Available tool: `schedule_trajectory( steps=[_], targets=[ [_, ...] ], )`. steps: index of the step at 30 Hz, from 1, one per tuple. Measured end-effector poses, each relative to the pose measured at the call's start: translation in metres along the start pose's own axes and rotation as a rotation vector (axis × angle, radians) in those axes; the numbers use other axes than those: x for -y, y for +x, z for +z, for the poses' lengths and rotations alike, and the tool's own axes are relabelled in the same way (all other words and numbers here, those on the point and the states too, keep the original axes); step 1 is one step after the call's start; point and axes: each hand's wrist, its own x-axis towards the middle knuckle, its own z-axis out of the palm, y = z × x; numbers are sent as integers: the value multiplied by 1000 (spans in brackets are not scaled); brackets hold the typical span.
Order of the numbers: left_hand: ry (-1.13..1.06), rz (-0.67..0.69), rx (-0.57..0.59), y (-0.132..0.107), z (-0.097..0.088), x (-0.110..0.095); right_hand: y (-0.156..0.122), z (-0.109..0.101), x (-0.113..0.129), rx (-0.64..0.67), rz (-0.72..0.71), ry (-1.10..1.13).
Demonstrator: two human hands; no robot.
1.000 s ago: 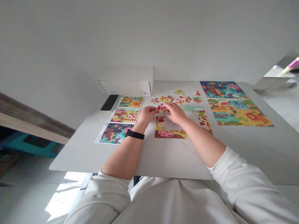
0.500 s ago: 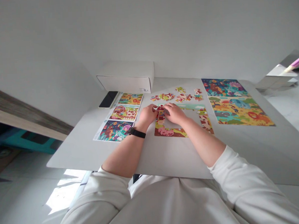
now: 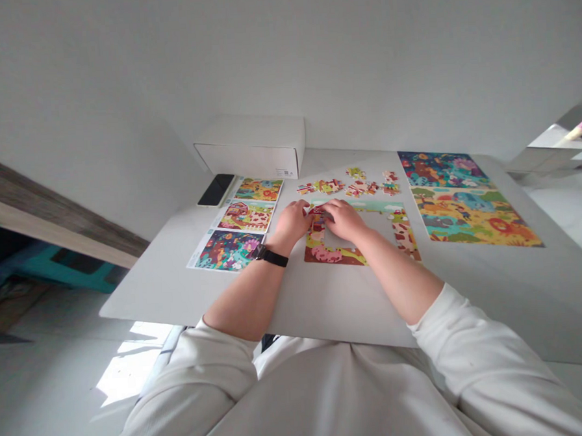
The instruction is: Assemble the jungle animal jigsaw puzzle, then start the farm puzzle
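Note:
A jigsaw puzzle frame [image 3: 336,256] lies on the table, its border joined along the bottom and right, with a bare middle. At its upper left corner, a red puzzle piece [image 3: 316,210] shows between my two hands, looking slightly tilted. My left hand [image 3: 292,222] is closed, with fingertips on the piece's left side. My right hand [image 3: 344,222] curls over the piece from the right, fingers bent and partly hiding it. Whether the piece is joined to the border cannot be seen. Several loose puzzle pieces [image 3: 361,188] lie just beyond the hands.
On the left are a sheet with three printed pictures [image 3: 245,215] and a phone [image 3: 216,190]. A white box [image 3: 249,156] stands behind them against the wall. Two finished puzzles [image 3: 471,215] lie flat on the right of the white table [image 3: 335,307].
The view has shifted a little, so everything sits slightly further right. More of the red piece shows between my fingers, and my hands remain at the same corner.

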Motion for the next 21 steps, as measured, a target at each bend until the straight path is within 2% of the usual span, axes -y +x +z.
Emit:
schedule_trajectory(
  steps=[14, 21],
  targets=[
    [101, 30, 33, -2, 2, -3, -1, -3, 4, 20, 22, 1],
    [82, 22, 74, -1, -2, -6, 0, -3, 4, 19, 5, -8]
  ],
)
